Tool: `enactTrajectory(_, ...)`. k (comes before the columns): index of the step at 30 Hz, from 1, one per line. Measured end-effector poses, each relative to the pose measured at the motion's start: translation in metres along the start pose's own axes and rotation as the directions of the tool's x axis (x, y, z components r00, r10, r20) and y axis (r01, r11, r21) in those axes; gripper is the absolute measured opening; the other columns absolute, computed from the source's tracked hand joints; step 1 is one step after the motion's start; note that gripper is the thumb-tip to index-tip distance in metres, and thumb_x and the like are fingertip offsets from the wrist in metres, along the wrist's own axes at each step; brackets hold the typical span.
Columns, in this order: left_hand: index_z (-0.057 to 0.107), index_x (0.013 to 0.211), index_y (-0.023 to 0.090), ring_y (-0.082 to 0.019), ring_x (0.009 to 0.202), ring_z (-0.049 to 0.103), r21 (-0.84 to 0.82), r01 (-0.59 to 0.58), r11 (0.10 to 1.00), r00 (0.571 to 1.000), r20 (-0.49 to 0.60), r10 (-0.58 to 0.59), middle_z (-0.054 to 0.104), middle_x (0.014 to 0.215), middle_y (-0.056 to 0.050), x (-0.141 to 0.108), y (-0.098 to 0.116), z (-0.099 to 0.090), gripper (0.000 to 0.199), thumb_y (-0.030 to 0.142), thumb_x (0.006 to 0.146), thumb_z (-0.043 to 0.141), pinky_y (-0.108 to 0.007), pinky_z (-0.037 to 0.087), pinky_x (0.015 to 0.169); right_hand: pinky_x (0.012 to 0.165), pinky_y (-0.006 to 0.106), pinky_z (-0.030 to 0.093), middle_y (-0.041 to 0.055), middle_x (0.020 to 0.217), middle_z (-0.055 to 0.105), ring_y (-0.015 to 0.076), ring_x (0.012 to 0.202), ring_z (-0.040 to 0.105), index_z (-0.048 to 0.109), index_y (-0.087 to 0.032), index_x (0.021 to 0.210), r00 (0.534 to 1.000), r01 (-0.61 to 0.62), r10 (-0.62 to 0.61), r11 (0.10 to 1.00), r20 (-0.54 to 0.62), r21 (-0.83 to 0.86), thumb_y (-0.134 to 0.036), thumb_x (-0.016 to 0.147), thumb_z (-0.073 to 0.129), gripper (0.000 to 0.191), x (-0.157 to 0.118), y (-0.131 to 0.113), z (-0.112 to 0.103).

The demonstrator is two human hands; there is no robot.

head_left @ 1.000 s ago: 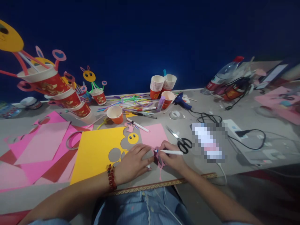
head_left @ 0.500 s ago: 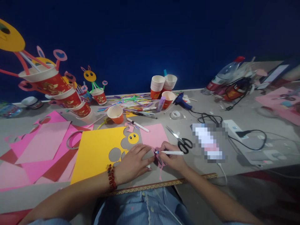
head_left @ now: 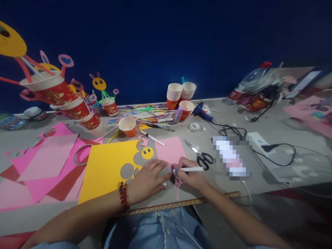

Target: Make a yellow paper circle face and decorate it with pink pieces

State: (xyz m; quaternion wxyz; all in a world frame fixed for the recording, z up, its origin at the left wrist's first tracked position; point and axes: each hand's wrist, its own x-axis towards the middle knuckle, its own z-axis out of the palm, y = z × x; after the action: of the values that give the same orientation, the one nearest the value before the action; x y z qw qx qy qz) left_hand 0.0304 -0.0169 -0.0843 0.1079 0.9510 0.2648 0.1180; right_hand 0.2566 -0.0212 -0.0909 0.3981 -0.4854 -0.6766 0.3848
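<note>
My right hand [head_left: 191, 174] is closed around a white marker [head_left: 190, 169], its blue tip at a small pink paper cutout [head_left: 177, 182]. My left hand [head_left: 151, 177] lies palm down beside it, fingertips holding the cutout against the table. A small white end [head_left: 164, 184] of something shows by the left thumb; its kind is unclear. Parts of the cutout are hidden under both hands. Just above sits a yellow smiley paper disc [head_left: 147, 153]. Beyond my hands lies a pink sheet [head_left: 171, 149]. A yellow sheet [head_left: 103, 162] with round holes is partly under my left forearm.
Black-handled scissors [head_left: 204, 159] and a phone [head_left: 230, 157] lie right of my hands. Behind are a paper cup [head_left: 127, 126], coloured sticks [head_left: 145, 111], a blue glue gun [head_left: 202, 111] and tape [head_left: 194, 127]. Decorated stacked cups [head_left: 49, 90] and pink sheets [head_left: 49, 155] fill the left.
The marker tip has shifted very slightly over the pink cutout, with small movements of my right fingers. My left hand stays in place.
</note>
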Motion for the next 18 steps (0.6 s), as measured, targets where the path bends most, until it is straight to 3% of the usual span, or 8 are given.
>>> enactTrajectory(14,0.053,0.130,0.025,-0.029,0.130,0.045,0.007,0.000,1.000,1.000,0.004,0.000,0.049,0.139,-0.013,0.0000,0.0000,-0.0011,0.040,0.037,0.093,0.059,-0.050,0.038,0.110,0.046,0.023,0.031,-0.0057,0.051,0.048,0.0109,0.047,0.040,0.045,-0.022,0.060,1.000,0.005,-0.005,0.999,0.010,0.033,-0.016,0.070,0.053,0.015,-0.0007,0.0009,0.0001)
enactTrajectory(18,0.053,0.130,0.025,-0.030,0.131,0.044,0.003,0.002,1.000,1.000,0.010,-0.002,0.049,0.140,-0.013,0.0003,0.0001,-0.0010,0.040,0.037,0.092,0.059,-0.050,0.037,0.111,0.047,0.023,0.032,-0.0051,0.053,0.049,0.0114,0.048,0.042,0.046,-0.022,0.061,0.999,0.000,0.003,0.997,-0.040,0.077,-0.015,0.071,0.052,0.014,0.0003,-0.0028,-0.0003)
